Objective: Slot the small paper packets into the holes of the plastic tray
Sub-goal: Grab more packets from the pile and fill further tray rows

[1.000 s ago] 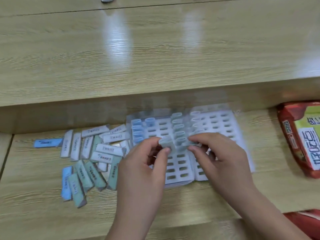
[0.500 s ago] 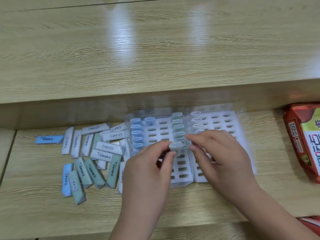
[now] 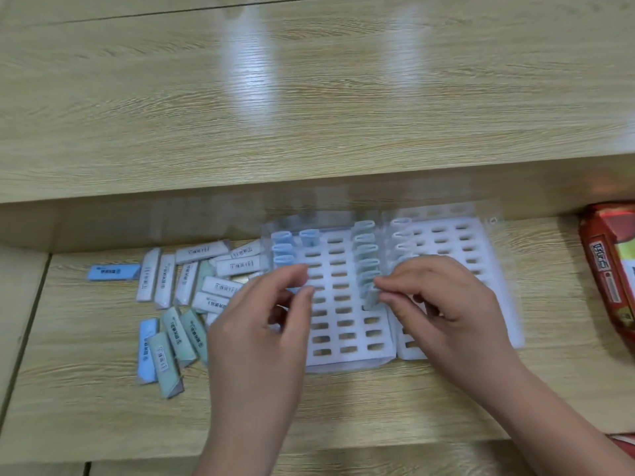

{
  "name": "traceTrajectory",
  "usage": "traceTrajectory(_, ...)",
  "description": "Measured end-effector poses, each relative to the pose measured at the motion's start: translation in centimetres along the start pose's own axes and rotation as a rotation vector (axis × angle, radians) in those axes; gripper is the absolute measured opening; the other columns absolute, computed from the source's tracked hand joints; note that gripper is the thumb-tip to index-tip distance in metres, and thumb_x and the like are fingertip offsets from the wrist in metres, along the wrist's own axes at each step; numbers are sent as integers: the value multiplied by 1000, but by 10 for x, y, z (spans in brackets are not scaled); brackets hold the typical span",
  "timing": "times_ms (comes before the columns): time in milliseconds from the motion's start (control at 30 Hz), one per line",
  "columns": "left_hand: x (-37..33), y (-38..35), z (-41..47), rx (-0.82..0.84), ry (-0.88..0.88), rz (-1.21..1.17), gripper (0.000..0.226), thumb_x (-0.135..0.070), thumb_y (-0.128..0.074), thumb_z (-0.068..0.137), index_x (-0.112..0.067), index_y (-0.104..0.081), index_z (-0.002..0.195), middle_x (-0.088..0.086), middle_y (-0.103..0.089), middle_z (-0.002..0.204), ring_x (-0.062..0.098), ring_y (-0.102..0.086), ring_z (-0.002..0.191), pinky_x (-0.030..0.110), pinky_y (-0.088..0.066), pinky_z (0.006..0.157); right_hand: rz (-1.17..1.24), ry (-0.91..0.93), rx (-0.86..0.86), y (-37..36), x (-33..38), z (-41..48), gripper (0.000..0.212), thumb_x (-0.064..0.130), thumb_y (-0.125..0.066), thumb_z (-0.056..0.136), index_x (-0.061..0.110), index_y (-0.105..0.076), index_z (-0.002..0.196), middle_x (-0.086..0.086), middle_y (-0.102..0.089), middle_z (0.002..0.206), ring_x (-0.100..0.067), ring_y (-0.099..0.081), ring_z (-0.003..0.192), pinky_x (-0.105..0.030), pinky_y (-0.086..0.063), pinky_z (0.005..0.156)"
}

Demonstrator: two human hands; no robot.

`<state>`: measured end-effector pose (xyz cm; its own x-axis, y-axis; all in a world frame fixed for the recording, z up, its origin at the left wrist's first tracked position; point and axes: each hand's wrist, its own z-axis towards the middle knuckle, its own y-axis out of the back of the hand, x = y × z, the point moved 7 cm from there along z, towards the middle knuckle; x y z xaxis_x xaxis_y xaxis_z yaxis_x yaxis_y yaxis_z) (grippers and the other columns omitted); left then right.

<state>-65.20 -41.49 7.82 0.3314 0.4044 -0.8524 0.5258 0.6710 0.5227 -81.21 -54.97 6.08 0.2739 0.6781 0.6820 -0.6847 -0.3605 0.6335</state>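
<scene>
- Right hand pinches a packet at a middle hole of the tray.
- Left hand curls nearby; I can't tell if it holds anything.
- Most holes are empty; a pile of packets lies left.

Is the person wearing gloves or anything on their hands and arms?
No. The left hand and the right hand are bare: no gloves, rings, watch or sleeves show anywhere in the picture.
</scene>
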Motion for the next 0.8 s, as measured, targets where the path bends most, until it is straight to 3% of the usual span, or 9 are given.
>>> traceTrajectory(200,40,42,9,-93,137,-5,22,-20,-72,88,-42,-70,91,-14,-71,86,3,-66,79,9,-50,67,-159,93,31,-5,5,-7,13,26,-68,92,20,-78,96,6,-70,95,-22,-61,81,-37,-49,62)
traceTrajectory(300,62,65,9,-132,187,57,23,-19,-73,88,-41,-69,95,-10,-68,88,5,-62,78,8,-47,66,-348,146,-30,-2,13,-11,14,28,-69,92,21,-80,95,-3,-69,97,-26,-57,74,-36,-47,54)
traceTrajectory(467,100,100,8,-175,281,155,24,-21,-72,88,-36,-67,107,-13,-60,100,-1,-57,81,20,-47,70,-332,131,-123,-12,47,0,17,20,-65,93,11,-78,101,-3,-70,95,-22,-58,81,-29,-42,79)
traceTrajectory(567,119,113,12,-166,299,227,28,-23,-73,88,-34,-65,112,-12,-57,104,-4,-57,78,13,-41,67,-263,142,-21,-51,80,18,16,19,-65,91,14,-76,102,2,-71,98,-20,-59,85,-28,-44,78)
traceTrajectory(667,134,121,15,-126,323,278,35,-28,-73,88,-29,-63,121,-10,-55,109,1,-59,80,17,-42,68,-256,140,128,-102,102,34,22,27,-61,93,18,-73,109,7,-71,103,-21,-61,89,-33,-48,76)
traceTrajectory(800,146,130,21,-90,336,315,45,-34,-71,87,-24,-58,129,-5,-55,113,0,-55,86,23,-39,74,-459,157,262,-152,120,51,19,32,-72,82,19,-71,96,4,-70,84,-26,-59,82,-36,-47,69)
